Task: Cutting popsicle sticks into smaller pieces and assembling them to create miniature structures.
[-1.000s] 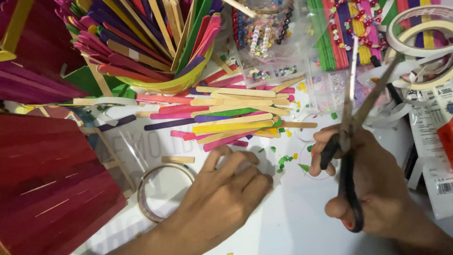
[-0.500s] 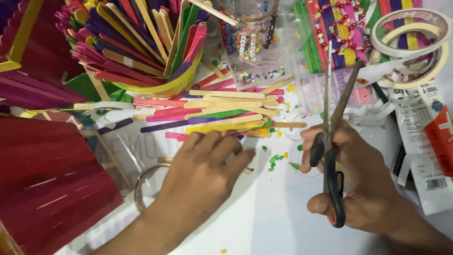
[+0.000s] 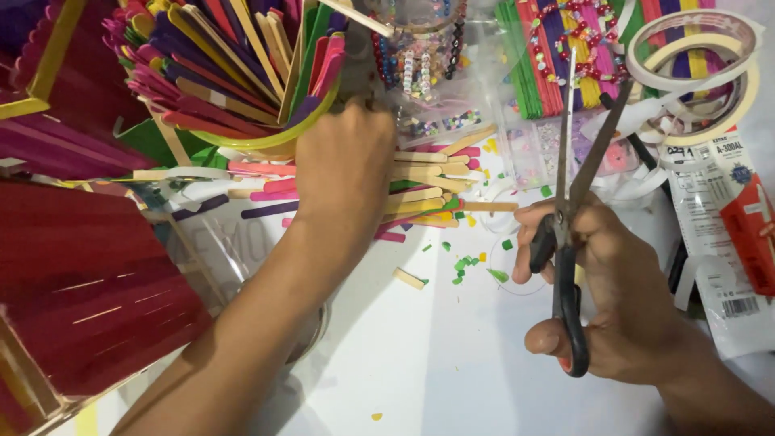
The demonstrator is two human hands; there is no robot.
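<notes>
Black-handled scissors point(image 3: 565, 266); multicoloured craft sticks point(image 3: 420, 182); yellow-green cup point(image 3: 266, 141); white table point(image 3: 452, 363).

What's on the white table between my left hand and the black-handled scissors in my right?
In the head view: scattered green and yellow offcuts, one short wooden stick piece.

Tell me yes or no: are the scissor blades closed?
No: the scissors in the right hand have their two blades spread apart in a narrow V, pointing up toward the tape rolls.
</notes>
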